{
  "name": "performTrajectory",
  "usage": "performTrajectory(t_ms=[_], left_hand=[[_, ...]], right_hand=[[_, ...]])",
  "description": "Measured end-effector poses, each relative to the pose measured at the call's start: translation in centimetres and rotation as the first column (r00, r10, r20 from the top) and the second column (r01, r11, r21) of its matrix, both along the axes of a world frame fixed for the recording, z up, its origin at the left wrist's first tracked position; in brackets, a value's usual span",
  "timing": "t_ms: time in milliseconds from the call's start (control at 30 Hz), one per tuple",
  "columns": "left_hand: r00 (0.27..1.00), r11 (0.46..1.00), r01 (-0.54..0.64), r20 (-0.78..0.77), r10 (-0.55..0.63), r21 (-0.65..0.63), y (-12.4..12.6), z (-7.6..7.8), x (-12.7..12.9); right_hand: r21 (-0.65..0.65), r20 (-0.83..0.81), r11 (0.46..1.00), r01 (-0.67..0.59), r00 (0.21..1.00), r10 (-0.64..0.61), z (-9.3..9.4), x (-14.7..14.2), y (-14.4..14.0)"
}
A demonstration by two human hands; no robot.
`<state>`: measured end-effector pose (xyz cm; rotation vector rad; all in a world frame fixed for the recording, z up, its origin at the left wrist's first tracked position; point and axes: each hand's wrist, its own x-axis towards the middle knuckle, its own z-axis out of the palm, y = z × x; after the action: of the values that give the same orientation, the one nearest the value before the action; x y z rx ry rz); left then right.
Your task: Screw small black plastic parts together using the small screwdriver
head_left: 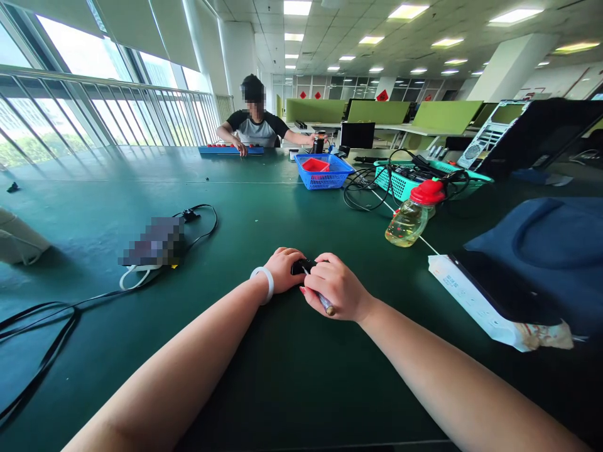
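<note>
In the head view, my left hand grips a small black object on the dark green table. Its kind cannot be made out, since my fingers cover much of it. My right hand is closed around a slim screwdriver, whose rounded handle end sticks out below my palm towards me. The screwdriver's thin metal tip points at the black object. Both hands are close together, and the fingers of my right hand reach the object's right end. A white band circles my left wrist.
A device with cables lies left. A red-capped bottle, a white power strip and a dark blue bag stand right. Behind are a blue basket and a green basket of cables. Another person sits opposite.
</note>
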<state>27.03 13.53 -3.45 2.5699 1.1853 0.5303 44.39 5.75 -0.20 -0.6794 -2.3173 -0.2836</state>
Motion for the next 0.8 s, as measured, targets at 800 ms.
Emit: performTrajectory(t_ms=[800], left_hand=[[1.000,1.000,-0.015,-0.005,0.015,-0.028,-0.1,0.4,0.2]], right_hand=[[-0.141,-0.036,0.974,0.176,0.982,-0.183,-0.2,-1.2,-0.9]])
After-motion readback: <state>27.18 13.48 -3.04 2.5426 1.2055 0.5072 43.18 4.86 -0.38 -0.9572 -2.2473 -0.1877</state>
